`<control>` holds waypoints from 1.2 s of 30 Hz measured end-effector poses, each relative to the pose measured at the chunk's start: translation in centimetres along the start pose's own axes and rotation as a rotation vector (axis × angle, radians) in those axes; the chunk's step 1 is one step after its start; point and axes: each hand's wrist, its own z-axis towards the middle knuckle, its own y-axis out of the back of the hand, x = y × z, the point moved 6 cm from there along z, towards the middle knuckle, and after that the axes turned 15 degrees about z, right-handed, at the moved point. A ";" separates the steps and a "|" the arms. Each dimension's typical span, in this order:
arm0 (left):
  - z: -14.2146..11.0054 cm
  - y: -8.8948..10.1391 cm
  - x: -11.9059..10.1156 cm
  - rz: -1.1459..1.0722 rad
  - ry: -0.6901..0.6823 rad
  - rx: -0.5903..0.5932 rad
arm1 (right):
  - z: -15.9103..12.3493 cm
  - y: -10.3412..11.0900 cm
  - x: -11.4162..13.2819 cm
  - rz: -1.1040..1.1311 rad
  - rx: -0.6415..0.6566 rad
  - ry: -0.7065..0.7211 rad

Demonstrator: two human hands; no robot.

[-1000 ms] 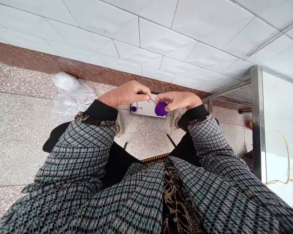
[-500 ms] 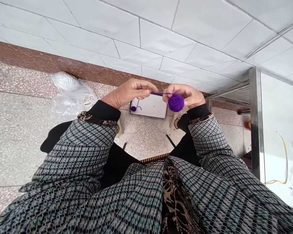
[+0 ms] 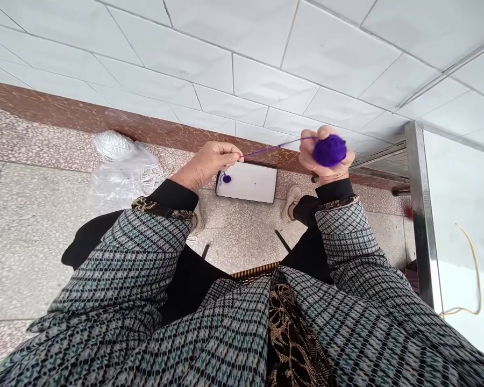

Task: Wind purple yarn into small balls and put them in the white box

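My right hand (image 3: 326, 156) is closed around a purple ball of yarn (image 3: 329, 150), raised at the right. From it a purple yarn strand (image 3: 266, 149) stretches down to the left. My left hand (image 3: 212, 164) pinches the other end of that strand between thumb and fingertips. Below, on the floor, lies a flat white box lid or tray (image 3: 252, 183) with a dark rim. A small purple yarn ball (image 3: 226, 178) rests at its left side, close under my left hand.
A clear plastic bag (image 3: 119, 180) with white yarn (image 3: 112, 145) lies on the speckled floor at the left. The tiled wall (image 3: 262, 86) rises ahead. At the right stands a metal-framed table (image 3: 421, 215). My shoes (image 3: 292, 202) flank the tray.
My right hand has moved right and slightly up with the yarn ball and turned. My left hand has shifted left and a little down, so the strand between them is longer.
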 end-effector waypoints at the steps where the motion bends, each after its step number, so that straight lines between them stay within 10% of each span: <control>1: 0.1 0.1 0.3 0.097 0.012 -0.002 | 0.1 0.2 0.7 -0.010 -0.041 0.053; 6: 0.0 -2.9 0.8 0.498 -0.056 0.300 | 1.1 0.6 3.1 -0.147 -0.324 0.248; 13: -4.2 -6.6 -4.4 0.302 -0.338 0.736 | 1.9 4.0 0.5 -0.773 -0.704 0.128; 16: -4.7 -4.2 -6.0 0.213 -0.371 0.654 | 2.1 3.3 -1.9 -1.030 -0.586 -0.126; 20: -2.5 1.3 -4.7 0.053 -0.283 0.130 | 0.7 -1.0 -6.0 -0.964 0.044 -0.671; 24: -0.7 3.6 -1.5 0.034 -0.052 -0.236 | 0.2 -4.5 -5.0 -0.427 0.219 -0.589; 27: -0.3 1.6 -1.3 0.213 0.030 -0.172 | 1.8 -3.6 -3.5 -0.191 -0.004 -0.280; 32: -1.8 -4.5 -4.2 0.316 -0.210 0.411 | 3.5 -1.4 -4.4 -0.495 -0.370 -0.101; 36: -1.8 -2.4 -4.7 0.318 -0.294 0.308 | 3.0 -3.0 -6.8 -0.847 -0.061 -0.435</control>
